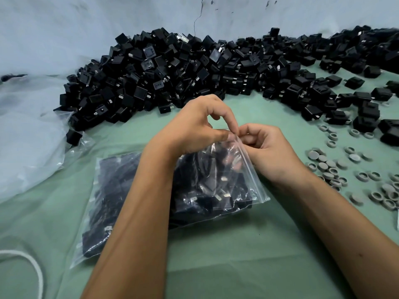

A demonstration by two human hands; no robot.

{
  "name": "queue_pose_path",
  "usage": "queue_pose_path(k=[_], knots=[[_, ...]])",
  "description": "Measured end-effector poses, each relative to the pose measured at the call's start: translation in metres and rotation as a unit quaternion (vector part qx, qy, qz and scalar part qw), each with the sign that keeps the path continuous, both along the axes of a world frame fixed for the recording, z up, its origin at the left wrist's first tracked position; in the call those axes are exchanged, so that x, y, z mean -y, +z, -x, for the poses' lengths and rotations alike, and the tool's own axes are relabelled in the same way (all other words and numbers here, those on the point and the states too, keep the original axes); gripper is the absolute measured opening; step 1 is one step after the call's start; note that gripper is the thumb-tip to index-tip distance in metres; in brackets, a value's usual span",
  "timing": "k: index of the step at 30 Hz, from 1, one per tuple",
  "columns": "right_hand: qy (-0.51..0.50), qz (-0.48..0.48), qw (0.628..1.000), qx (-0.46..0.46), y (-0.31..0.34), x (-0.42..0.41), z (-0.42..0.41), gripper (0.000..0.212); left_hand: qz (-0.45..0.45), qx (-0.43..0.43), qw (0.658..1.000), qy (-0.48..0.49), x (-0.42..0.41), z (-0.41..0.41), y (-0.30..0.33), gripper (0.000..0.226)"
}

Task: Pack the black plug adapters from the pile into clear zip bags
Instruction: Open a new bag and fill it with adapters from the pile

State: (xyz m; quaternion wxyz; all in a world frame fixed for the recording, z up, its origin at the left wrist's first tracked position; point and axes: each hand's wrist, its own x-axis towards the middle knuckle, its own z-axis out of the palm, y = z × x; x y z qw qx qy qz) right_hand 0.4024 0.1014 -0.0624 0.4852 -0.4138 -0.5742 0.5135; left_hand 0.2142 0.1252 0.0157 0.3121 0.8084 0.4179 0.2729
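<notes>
Hands: two, both bare, meeting at the top corner of one bag near the middle of the table [226, 244].
Left hand [194, 128]: thumb and forefinger pinch the bag's zip strip; remaining fingers arched above it.
Right hand [265, 147]: fingers curled, pinching the same strip just beside the left fingertips.
Zip bag [218, 186]: one in the hands, clear, filled with black plug adapters; its lower end rests on the table. Count of adapters inside cannot be made out through glare and the left forearm.
Second filled bag [108, 201]: one, lying flat toward the table's near left, partly under the left forearm; contents dark and blurred.
Pile of adapters [172, 78]: one long heap along the table's far edge, running from far left to the far right corner; far too many to count; right end cut off by the frame.
Loose adapters [313, 113]: about a dozen scattered off the pile toward the right edge.
Grey round caps [328, 167]: several dozen, spread along the right edge; some cut off.
Clear plastic sheeting [26, 137]: one crumpled mass at the left edge; extent unclear.
White cord [36, 270]: one loop, near left corner, cut off.
Backdrop [86, 29]: pale cloth behind the pile.
</notes>
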Motion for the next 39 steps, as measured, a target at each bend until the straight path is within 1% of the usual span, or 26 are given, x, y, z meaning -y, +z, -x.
queue_pose_path(k=[4, 8, 10, 12, 14, 17, 20, 24, 27, 29, 33, 35, 37, 39], knots=[[-0.048, -0.017, 0.998, 0.027, 0.001, -0.002, -0.004, 0.022, -0.004, 0.002, 1.000, -0.002, -0.001, 0.001, 0.000, 0.014], [0.024, -0.011, 0.999, -0.030, 0.000, 0.002, 0.002, 0.025, -0.007, 0.005, 1.000, -0.002, -0.002, 0.000, -0.002, 0.015], [0.036, -0.010, 0.999, -0.038, 0.002, 0.003, 0.003, 0.021, -0.008, 0.007, 1.000, -0.003, -0.002, 0.000, -0.002, 0.015], [0.024, -0.014, 0.999, -0.027, 0.003, 0.002, 0.002, 0.015, -0.008, 0.008, 1.000, -0.003, -0.003, 0.001, -0.002, 0.014], [0.014, -0.022, 1.000, -0.012, 0.004, 0.002, 0.001, 0.019, -0.009, 0.006, 1.000, -0.004, -0.003, 0.001, -0.002, 0.014], [0.047, -0.024, 0.998, -0.024, 0.005, 0.004, 0.003, 0.023, -0.008, 0.011, 1.000, -0.007, -0.003, 0.000, -0.002, 0.014], [0.059, -0.021, 0.998, -0.013, 0.005, 0.005, 0.004, 0.018, -0.009, 0.013, 1.000, -0.007, -0.004, -0.001, -0.003, 0.015], [0.035, -0.016, 0.999, 0.011, 0.007, 0.005, 0.003, 0.016, -0.009, 0.005, 1.000, -0.009, -0.003, -0.001, -0.003, 0.013], [0.076, -0.021, 0.996, 0.035, 0.010, 0.009, 0.004, 0.017, -0.011, 0.004, 1.000, -0.008, -0.003, -0.002, -0.003, 0.013], [0.091, -0.014, 0.995, 0.031, 0.012, 0.010, 0.005, 0.018, -0.010, 0.003, 1.000, -0.006, -0.002, -0.002, -0.003, 0.013], [0.074, 0.009, 0.997, 0.007, 0.013, 0.008, -0.002, 0.029, -0.011, -0.002, 1.000, -0.005, -0.002, -0.003, -0.001, 0.012], [0.110, 0.009, 0.994, 0.000, 0.014, 0.008, -0.003, 0.031, -0.014, -0.002, 1.000, -0.004, -0.002, -0.002, -0.001, 0.012], [0.137, -0.004, 0.990, 0.023, 0.013, 0.009, -0.001, 0.027, -0.017, -0.003, 1.000, -0.004, -0.002, -0.002, -0.002, 0.013], [0.121, -0.005, 0.992, 0.028, 0.012, 0.008, -0.002, 0.023, -0.016, -0.003, 1.000, -0.005, -0.002, -0.001, -0.002, 0.012]])
